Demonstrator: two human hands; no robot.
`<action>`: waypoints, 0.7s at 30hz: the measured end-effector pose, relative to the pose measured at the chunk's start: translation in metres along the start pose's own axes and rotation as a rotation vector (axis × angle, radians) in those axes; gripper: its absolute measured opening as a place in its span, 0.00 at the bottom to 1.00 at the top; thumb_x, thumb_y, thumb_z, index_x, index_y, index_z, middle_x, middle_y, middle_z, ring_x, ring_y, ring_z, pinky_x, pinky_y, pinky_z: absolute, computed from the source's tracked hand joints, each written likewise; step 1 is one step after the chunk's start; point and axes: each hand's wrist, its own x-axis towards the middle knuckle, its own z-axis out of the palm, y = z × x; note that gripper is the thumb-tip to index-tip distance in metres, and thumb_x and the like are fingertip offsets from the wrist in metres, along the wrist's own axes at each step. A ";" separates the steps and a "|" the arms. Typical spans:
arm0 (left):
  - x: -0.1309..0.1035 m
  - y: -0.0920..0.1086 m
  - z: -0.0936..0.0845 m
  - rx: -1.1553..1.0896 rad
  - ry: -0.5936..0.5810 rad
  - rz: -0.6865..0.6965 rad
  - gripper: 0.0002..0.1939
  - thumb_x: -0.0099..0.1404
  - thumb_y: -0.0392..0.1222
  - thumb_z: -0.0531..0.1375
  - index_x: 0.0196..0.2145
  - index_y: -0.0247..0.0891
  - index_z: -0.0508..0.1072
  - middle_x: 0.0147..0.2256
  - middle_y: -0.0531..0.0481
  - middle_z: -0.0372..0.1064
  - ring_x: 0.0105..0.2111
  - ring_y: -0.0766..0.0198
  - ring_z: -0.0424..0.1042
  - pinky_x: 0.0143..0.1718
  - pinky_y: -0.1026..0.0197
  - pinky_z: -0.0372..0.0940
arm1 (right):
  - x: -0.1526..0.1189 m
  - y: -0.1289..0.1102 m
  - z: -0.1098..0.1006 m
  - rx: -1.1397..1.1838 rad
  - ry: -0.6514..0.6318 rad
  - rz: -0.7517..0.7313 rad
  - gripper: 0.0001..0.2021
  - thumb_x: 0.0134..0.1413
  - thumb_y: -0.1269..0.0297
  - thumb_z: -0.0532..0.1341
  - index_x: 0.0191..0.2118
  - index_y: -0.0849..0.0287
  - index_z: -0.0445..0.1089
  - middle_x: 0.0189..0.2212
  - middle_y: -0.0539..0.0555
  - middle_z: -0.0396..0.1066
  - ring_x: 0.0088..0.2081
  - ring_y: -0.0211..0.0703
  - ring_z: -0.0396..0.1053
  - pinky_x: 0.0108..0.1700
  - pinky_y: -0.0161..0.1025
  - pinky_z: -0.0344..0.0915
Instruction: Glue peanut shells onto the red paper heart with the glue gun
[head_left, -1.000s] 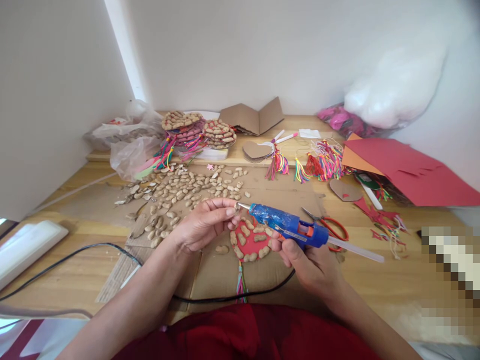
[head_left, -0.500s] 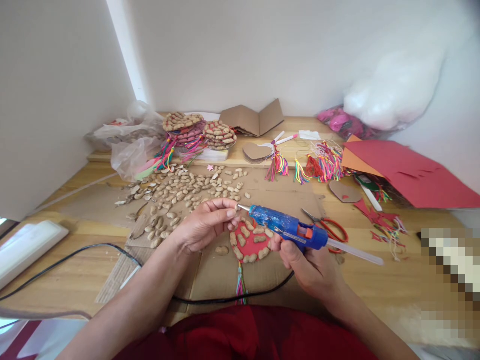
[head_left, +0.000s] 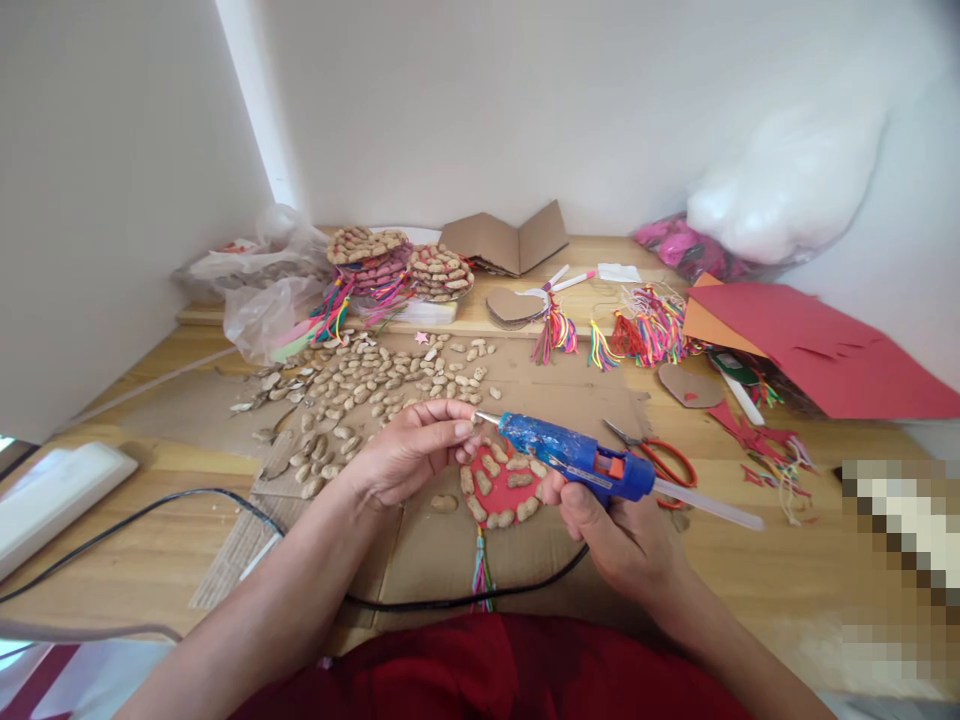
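Note:
My right hand (head_left: 607,530) is wrapped round the handle of a blue hot glue gun (head_left: 555,446), its nozzle pointing left and a clear glue stick (head_left: 712,503) poking out of the back. My left hand (head_left: 420,450) pinches a peanut, mostly hidden by the fingers, right at the nozzle's tip. Below the hands lies a red heart (head_left: 501,497) edged with peanuts, with more of them inside; the gun and fingers cover its upper part. A colourful tassel (head_left: 481,570) hangs from its lower end. One loose peanut (head_left: 444,503) rests left of the heart.
Loose peanuts (head_left: 375,375) spread over the cardboard (head_left: 525,380). Orange-handled scissors (head_left: 671,460) lie right of the gun. Finished peanut pieces (head_left: 441,272), tassels (head_left: 652,325) and red sheets (head_left: 840,345) sit farther back. A black cord (head_left: 465,602) crosses in front of me.
Both hands, the glue gun and the peanut keep almost the same position. Only a very slight shift of the whole view shows.

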 end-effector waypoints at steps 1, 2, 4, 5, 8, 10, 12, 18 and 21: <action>0.000 0.000 0.000 0.000 0.000 0.000 0.16 0.50 0.43 0.78 0.32 0.32 0.81 0.26 0.48 0.74 0.27 0.68 0.71 0.30 0.67 0.65 | 0.000 -0.001 0.000 -0.015 0.000 -0.001 0.14 0.65 0.50 0.60 0.38 0.53 0.76 0.21 0.51 0.67 0.22 0.43 0.63 0.27 0.41 0.62; 0.000 0.000 0.000 0.000 0.000 0.001 0.16 0.50 0.43 0.78 0.32 0.32 0.81 0.26 0.48 0.74 0.27 0.68 0.71 0.30 0.67 0.65 | 0.000 -0.001 0.000 -0.026 -0.004 -0.001 0.14 0.66 0.50 0.60 0.38 0.53 0.76 0.21 0.51 0.67 0.22 0.43 0.63 0.28 0.41 0.62; 0.000 0.000 0.000 0.001 0.001 0.000 0.16 0.50 0.43 0.78 0.32 0.32 0.81 0.26 0.48 0.74 0.27 0.68 0.70 0.30 0.67 0.65 | 0.000 -0.002 -0.001 -0.037 -0.008 -0.001 0.14 0.66 0.49 0.60 0.38 0.53 0.76 0.21 0.50 0.67 0.22 0.43 0.63 0.28 0.40 0.62; 0.000 0.000 0.000 0.002 0.003 0.001 0.16 0.50 0.43 0.78 0.32 0.32 0.81 0.26 0.48 0.74 0.27 0.68 0.70 0.30 0.67 0.65 | 0.000 -0.003 -0.001 -0.037 -0.008 -0.001 0.14 0.66 0.49 0.60 0.38 0.53 0.76 0.21 0.50 0.67 0.22 0.43 0.63 0.28 0.40 0.62; 0.000 0.001 0.001 0.003 0.006 0.001 0.17 0.49 0.43 0.79 0.32 0.32 0.81 0.26 0.48 0.74 0.27 0.68 0.70 0.30 0.68 0.65 | 0.001 -0.005 -0.001 -0.027 -0.004 -0.001 0.15 0.66 0.49 0.60 0.38 0.53 0.76 0.20 0.50 0.66 0.23 0.43 0.63 0.28 0.40 0.63; -0.001 0.001 0.001 0.002 0.010 0.000 0.17 0.49 0.44 0.79 0.32 0.32 0.81 0.26 0.48 0.74 0.26 0.69 0.70 0.30 0.68 0.65 | 0.001 -0.007 0.000 -0.023 0.000 0.001 0.15 0.66 0.49 0.59 0.37 0.54 0.76 0.20 0.50 0.66 0.23 0.43 0.63 0.29 0.40 0.63; -0.001 0.001 0.001 -0.001 0.012 0.000 0.17 0.48 0.44 0.79 0.32 0.32 0.82 0.26 0.48 0.74 0.26 0.69 0.70 0.30 0.68 0.65 | 0.000 -0.008 0.001 -0.020 0.006 0.004 0.15 0.66 0.50 0.59 0.37 0.54 0.76 0.20 0.50 0.66 0.23 0.42 0.63 0.29 0.40 0.63; 0.000 0.001 0.000 0.015 -0.005 -0.002 0.16 0.50 0.44 0.78 0.31 0.32 0.81 0.26 0.48 0.73 0.26 0.69 0.69 0.30 0.68 0.64 | 0.001 -0.010 0.000 -0.010 -0.002 0.008 0.15 0.66 0.49 0.60 0.36 0.54 0.76 0.20 0.50 0.66 0.23 0.43 0.63 0.28 0.40 0.61; 0.000 0.001 0.000 0.018 -0.009 0.002 0.16 0.51 0.44 0.78 0.31 0.32 0.81 0.26 0.48 0.73 0.26 0.68 0.69 0.30 0.68 0.64 | 0.002 -0.008 -0.001 0.030 -0.016 0.009 0.14 0.65 0.50 0.61 0.36 0.53 0.76 0.20 0.50 0.66 0.23 0.44 0.63 0.28 0.40 0.61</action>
